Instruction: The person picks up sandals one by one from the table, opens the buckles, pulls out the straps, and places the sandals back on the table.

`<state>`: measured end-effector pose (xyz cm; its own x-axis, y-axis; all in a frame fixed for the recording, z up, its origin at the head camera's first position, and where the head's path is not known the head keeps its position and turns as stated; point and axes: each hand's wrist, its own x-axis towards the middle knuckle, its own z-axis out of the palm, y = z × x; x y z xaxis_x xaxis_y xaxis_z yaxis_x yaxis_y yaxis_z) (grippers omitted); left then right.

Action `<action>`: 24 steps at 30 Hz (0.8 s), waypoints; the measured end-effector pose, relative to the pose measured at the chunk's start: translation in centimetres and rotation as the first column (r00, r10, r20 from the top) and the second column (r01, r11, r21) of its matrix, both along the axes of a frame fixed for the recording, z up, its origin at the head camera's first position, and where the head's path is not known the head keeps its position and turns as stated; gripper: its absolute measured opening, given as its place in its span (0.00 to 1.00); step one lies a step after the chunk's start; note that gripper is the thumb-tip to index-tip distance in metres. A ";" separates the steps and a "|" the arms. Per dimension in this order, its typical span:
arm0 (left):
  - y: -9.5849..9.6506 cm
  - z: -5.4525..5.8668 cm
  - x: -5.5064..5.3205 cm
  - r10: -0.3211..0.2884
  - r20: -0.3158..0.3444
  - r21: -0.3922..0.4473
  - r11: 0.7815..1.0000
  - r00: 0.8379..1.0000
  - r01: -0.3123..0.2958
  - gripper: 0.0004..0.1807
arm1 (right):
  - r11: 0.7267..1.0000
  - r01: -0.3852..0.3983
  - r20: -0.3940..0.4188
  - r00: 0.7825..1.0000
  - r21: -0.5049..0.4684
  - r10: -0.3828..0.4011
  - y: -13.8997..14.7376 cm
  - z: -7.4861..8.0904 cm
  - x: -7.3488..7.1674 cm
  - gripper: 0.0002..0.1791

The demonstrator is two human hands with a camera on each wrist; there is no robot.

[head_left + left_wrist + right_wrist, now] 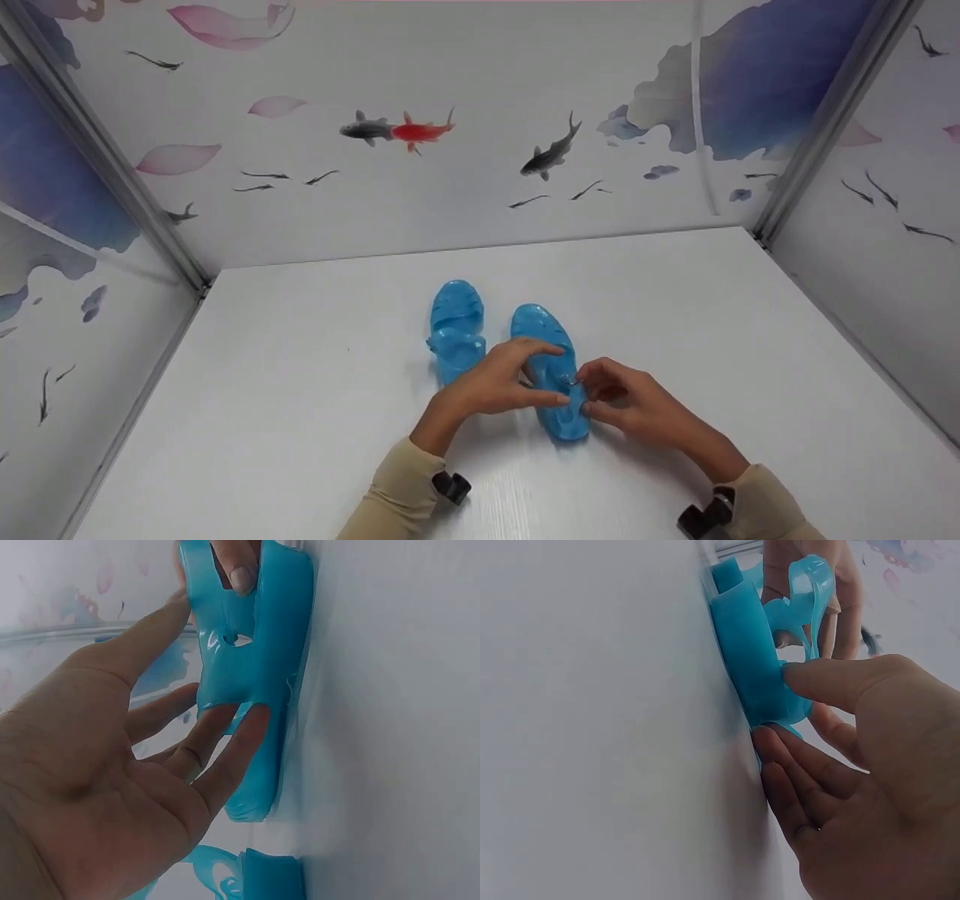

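Two glossy blue jelly sandals lie side by side on the white table, toes pointing away. Over the right sandal [536, 321] reaches my left hand [495, 381], thumb and fingers spread across its strap. In the left wrist view, these fairly straight fingers touch the sandal [289, 630] along its upper. My right hand [637, 401] pinches the same sandal's outer side, near a small buckle [570, 379]. The right wrist view has its thumb against the sandal [746, 637] and its fingers low beside the table. Part of the left sandal [456, 301] is hidden behind my left hand.
The white table [300, 360] is bounded by a back wall [465, 202] and side walls printed with fish and petals. Metal posts [832, 127] stand at the back corners. A small black camera [451, 487] sits on each sleeve.
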<state>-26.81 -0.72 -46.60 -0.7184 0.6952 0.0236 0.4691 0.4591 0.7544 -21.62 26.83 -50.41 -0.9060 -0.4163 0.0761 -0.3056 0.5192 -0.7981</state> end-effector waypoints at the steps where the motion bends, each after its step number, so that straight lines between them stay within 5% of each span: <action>1: 0.1 -0.1 0.0 -0.011 -0.018 0.003 1.000 1.000 0.011 0.34 | 1.000 -0.001 0.001 1.000 0.002 0.001 0.1 0.0 0.1 0.20; 7: 0.4 -0.6 -0.2 -0.026 -0.115 0.022 0.999 0.993 0.028 0.23 | 0.999 -0.032 0.012 0.999 -0.014 0.032 0.5 0.1 0.7 0.20; 17: 0.9 -0.5 0.2 -0.054 -0.173 -0.056 0.997 0.983 0.045 0.17 | 0.996 -0.089 0.026 0.996 -0.013 0.089 1.0 0.4 1.7 0.20; 24: 1.9 -0.5 0.8 -0.022 -0.226 -0.105 0.994 0.974 -0.002 0.11 | 0.997 -0.070 0.023 0.997 -0.014 0.070 1.1 0.2 1.9 0.17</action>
